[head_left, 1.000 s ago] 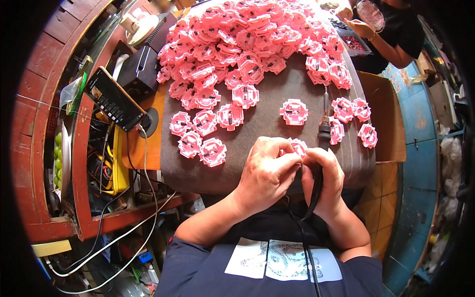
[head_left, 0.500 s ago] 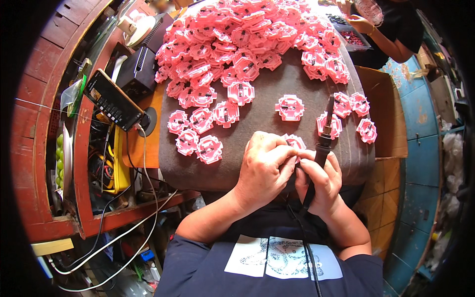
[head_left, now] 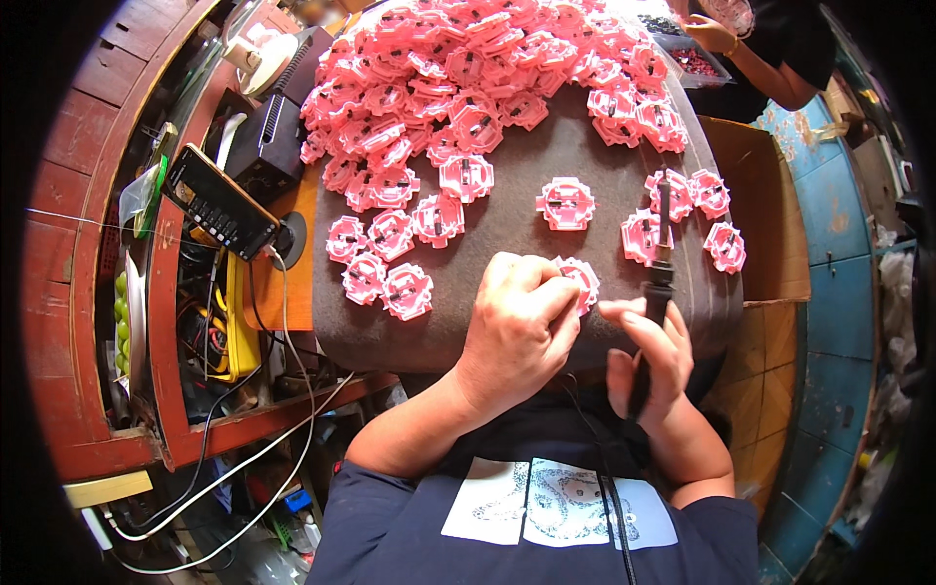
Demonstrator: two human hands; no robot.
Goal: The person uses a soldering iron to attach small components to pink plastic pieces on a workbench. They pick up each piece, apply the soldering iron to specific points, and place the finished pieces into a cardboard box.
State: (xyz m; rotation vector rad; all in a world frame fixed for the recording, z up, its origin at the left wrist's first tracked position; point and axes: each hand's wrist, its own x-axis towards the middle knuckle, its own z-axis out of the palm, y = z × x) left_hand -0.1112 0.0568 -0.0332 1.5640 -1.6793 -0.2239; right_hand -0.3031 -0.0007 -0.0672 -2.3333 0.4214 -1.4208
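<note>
My left hand point(head_left: 515, 317) is closed, thumb and fingertips pressed together; whatever lies between them is hidden. Right beside its knuckles a round pink plastic part point(head_left: 584, 283) shows, partly covered by the hand. A black soldering iron point(head_left: 660, 283) with a cord at its lower end rests in my right hand point(head_left: 661, 361), tip pointing away from me. The thumb and forefinger of that hand are spread apart while the other fingers keep the handle. Several pink parts with black centres lie around the hands, including one point(head_left: 565, 204) farther up the dark grey padded surface point(head_left: 497, 258).
A large heap of pink parts point(head_left: 439, 73) covers the far side. On the left stand a phone point(head_left: 219, 203), a black box point(head_left: 265, 146) and white cables point(head_left: 283, 458). A cardboard box point(head_left: 765, 214) stands at right; another person's hand point(head_left: 710, 34) is beyond, near a tray point(head_left: 697, 63).
My right hand, with the soldering iron, has moved right and away from my left hand, its thumb and forefinger opening. My left hand stays nearly in place.
</note>
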